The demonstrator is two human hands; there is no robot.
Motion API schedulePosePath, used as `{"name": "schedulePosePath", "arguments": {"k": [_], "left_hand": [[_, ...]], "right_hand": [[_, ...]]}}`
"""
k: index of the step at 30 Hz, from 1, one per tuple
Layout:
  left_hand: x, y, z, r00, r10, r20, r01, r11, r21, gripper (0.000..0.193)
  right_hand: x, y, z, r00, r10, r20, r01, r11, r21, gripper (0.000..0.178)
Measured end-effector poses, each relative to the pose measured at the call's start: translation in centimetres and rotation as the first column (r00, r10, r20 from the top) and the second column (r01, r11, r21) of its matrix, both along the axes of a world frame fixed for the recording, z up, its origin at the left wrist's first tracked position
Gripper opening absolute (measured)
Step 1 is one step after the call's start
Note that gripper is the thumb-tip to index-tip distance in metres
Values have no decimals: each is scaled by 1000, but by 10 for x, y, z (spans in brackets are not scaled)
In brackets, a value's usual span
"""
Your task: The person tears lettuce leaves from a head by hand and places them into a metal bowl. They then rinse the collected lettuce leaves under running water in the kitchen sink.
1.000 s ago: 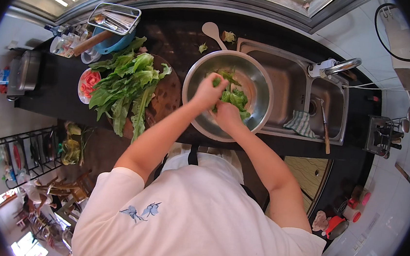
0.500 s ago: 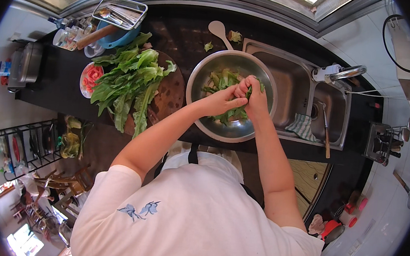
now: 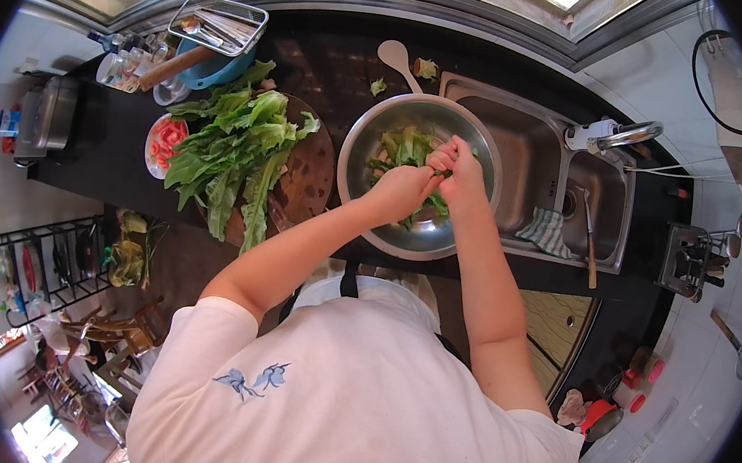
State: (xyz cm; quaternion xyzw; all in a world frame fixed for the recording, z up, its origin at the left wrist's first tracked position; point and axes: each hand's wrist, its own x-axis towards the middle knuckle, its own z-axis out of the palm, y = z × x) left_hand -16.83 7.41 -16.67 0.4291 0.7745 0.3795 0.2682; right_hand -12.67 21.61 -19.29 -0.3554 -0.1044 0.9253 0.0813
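Note:
Over a steel mixing bowl [image 3: 360, 134], my left hand [image 3: 404, 190] and my right hand [image 3: 460, 176] meet with fingers closed. Both grip a bunch of green lettuce leaves; most of it is hidden by the fingers, with bits of green showing between and beside them. Torn lettuce pieces [image 3: 405, 144] lie in the bowl below. To the left, a heap of long whole lettuce leaves [image 3: 237, 145] rests on a round wooden cutting board [image 3: 310, 169].
A double steel sink [image 3: 519, 147] adjoins the bowl on the right, with a faucet [image 3: 631, 131], a striped cloth [image 3: 547, 231] and a wooden-handled tool [image 3: 591, 242]. Behind the bowl lies a pale spoon [image 3: 395, 55]. A plate of red slices [image 3: 167, 143] and a blue basin [image 3: 218, 68] stand left.
My left hand has turned and drawn slightly back and down, its fingers now curled in against the right hand. My right hand has shifted slightly; both still hold the lettuce leaves.

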Motion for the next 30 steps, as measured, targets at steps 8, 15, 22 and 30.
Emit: {"name": "schedulePosePath", "arguments": {"k": [8,15,22,30], "left_hand": [[-25,-7,-22,323,90,942,-586,800,125,31],[-20,9,-14,63,4,998,-755,654,45,32],[-40,-5,-31,-505,-125,854,-600,762,-243,33],[-48,-7,-25,-71,119,990,-484,864,-138,41]], "right_hand": [[8,-16,38,932,227,282,-346,786,512,21],[37,-50,-5,713,516,475,-634,184,751,29],[44,-47,25,752,581,311,-529,252,810,19],[50,-27,54,833,284,-475,-267,958,104,32]]}}
